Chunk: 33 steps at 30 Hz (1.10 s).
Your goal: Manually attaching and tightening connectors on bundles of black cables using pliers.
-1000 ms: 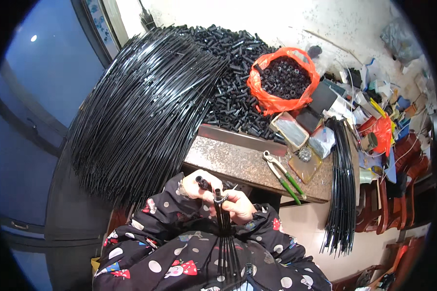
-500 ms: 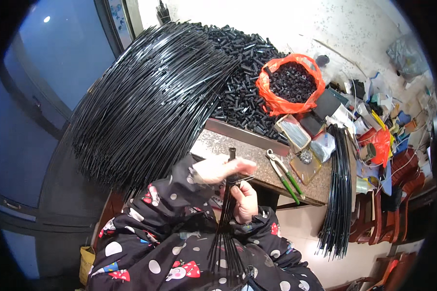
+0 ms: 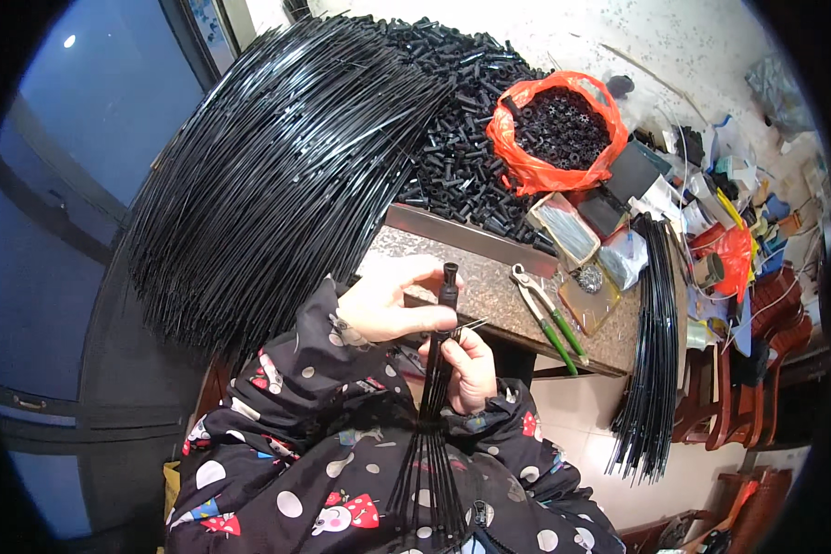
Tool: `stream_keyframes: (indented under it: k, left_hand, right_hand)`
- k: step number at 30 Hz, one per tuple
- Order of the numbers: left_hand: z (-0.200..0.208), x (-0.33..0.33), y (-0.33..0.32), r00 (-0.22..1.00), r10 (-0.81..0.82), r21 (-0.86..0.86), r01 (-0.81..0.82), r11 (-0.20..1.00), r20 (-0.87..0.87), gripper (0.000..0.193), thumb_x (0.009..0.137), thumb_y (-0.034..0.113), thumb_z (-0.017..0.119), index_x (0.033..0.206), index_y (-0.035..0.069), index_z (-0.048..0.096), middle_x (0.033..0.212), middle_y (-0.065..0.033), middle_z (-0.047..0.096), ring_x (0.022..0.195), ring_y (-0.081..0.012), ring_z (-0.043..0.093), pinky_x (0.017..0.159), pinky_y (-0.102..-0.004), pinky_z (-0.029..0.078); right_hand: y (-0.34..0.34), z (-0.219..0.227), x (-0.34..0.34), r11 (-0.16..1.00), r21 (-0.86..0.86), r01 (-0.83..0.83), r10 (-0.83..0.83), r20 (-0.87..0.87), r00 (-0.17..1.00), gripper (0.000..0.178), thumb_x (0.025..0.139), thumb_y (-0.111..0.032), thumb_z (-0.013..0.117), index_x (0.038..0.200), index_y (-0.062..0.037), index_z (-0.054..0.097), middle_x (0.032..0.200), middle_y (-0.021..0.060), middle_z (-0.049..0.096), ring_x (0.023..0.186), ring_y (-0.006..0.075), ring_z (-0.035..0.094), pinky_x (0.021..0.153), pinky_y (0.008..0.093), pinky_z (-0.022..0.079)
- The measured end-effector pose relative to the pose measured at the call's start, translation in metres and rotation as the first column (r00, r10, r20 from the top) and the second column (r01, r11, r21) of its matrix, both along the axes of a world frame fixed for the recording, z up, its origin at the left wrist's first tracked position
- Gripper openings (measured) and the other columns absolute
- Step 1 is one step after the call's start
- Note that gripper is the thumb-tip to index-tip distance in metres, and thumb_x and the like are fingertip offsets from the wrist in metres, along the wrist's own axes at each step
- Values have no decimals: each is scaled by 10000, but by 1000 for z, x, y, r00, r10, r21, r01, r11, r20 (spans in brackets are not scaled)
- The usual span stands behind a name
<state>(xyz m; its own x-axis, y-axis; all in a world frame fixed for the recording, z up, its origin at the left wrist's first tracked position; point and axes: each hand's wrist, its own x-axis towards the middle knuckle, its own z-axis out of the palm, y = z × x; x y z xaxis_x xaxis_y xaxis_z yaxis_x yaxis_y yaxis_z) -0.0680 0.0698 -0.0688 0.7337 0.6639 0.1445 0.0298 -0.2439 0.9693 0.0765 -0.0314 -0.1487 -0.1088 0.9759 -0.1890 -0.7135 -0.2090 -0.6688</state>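
Note:
In front of my chest stands a short black plastic tube (image 3: 448, 294) with a flared top, joined to a bunch of thin black rods (image 3: 425, 462) that hang and fan out over my lap. My left hand (image 3: 388, 305) is curled around the tube from the left, its thumb pressed low on it and its fingers higher up. Just below, my right hand (image 3: 472, 369) pinches the rod tops and a thin wire (image 3: 474, 324), whose ends stick out to the right.
A big heap of black rods (image 3: 268, 185) covers the table's left; loose black tubes (image 3: 471, 138) pile behind a metal strip (image 3: 471, 242). A red plastic bag (image 3: 554, 180) holds small black parts. Green-handled pliers (image 3: 549, 319) lie near the front edge, left of another rod bundle (image 3: 651, 360).
My left hand has gone from lying flat across the tube to curling around it, thumb low. My right hand keeps its pinch. The view has shifted slightly.

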Motion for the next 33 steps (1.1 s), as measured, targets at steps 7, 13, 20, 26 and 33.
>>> stream_keyframes:
  k: [7, 13, 20, 26, 33]
  left_hand:
    - [-4, 1, 8, 997, -37, -170, 47, 984, 61, 288, 788, 19, 574, 1071, -14, 532, 891, -65, 620, 807, -118, 584, 738, -261, 459]
    - [0, 10, 5, 993, 32, 62, -25, 998, -113, 179, 792, 104, 592, 934, 3, 553, 716, -92, 591, 620, -149, 558, 590, -255, 438]
    - [3, -1, -17, 986, -38, -274, 82, 958, 161, 161, 808, 23, 526, 953, -43, 551, 876, -100, 621, 807, -149, 575, 685, -255, 448]
    - [7, 7, -28, 988, 56, -239, -20, 971, 144, 197, 804, 11, 527, 990, -52, 544, 863, -115, 630, 780, -144, 587, 695, -241, 449]
    - [-2, -6, -33, 970, 124, -460, -13, 888, 211, 239, 783, 5, 567, 1017, -38, 546, 916, -102, 618, 834, -144, 580, 756, -255, 446]
  right_hand:
    - [5, -2, 1, 999, 37, -25, 24, 24, 999, 156, 851, -146, 543, 938, -17, 531, 835, 97, 612, 732, 156, 590, 685, 286, 485]
    - [12, -2, 5, 998, 55, -26, 28, -36, 999, 163, 851, -154, 544, 947, -24, 520, 829, 93, 602, 711, 154, 581, 659, 284, 481]
    - [-10, 12, 5, 994, 65, -82, 83, -9, 997, 170, 822, -167, 594, 903, -30, 532, 809, 100, 608, 701, 165, 586, 651, 288, 484]
    - [-8, 13, 13, 989, 97, -111, 110, 16, 994, 231, 797, -203, 629, 929, -33, 545, 810, 100, 612, 707, 169, 588, 653, 290, 485]
    - [-5, 10, 2, 994, 54, -100, 99, 20, 995, 234, 799, -196, 626, 939, -29, 543, 824, 92, 613, 709, 163, 594, 661, 294, 491]
